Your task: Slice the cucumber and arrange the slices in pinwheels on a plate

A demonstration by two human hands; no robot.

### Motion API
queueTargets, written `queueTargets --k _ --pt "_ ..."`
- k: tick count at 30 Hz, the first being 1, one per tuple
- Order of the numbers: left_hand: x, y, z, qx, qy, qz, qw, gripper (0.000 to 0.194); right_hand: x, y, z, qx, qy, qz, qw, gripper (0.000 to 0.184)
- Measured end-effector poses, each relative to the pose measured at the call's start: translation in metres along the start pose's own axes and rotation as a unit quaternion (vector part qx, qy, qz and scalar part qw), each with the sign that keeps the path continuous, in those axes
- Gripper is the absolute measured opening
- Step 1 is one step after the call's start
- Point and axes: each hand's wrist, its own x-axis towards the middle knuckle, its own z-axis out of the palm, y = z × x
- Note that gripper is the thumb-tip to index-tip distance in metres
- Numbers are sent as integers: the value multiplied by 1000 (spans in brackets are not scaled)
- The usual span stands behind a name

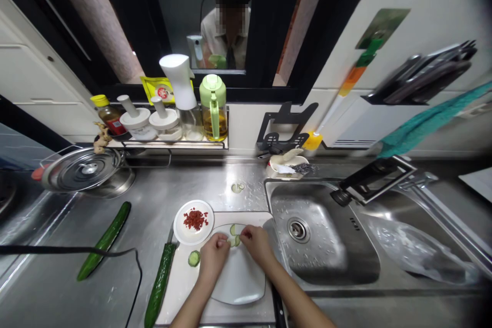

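Both hands meet over the far end of a white square plate (242,279) on a pale cutting board (180,287). My left hand (215,255) is closed in a pinch, its fingertips at the edge of thin cucumber slices (235,241). From the other side my right hand (258,247) pinches at the same slices. Another half-round slice (232,229) lies just beyond. Left of the plate are a small cucumber piece (194,258) and a cut cucumber (160,284). A white dish (180,229) of small red dried berries (196,219) stands behind my left hand.
A knife blade (170,234) shows beside the dish; a black handle (278,307) lies by my right forearm. The sink (326,271) is to the right. A whole cucumber (105,241) and black cable (137,261) lie left. A seasoning rack (169,146) stands behind.
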Motion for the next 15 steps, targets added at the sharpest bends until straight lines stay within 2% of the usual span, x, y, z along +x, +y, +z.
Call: queueTargets --k 5,15 --pt "5 13 5 67 36 29 997 14 7 -9 -4 -92 4 -13 996 18" --pt "9 6 13 87 33 17 996 12 11 -11 -4 -159 -22 -17 987 19"
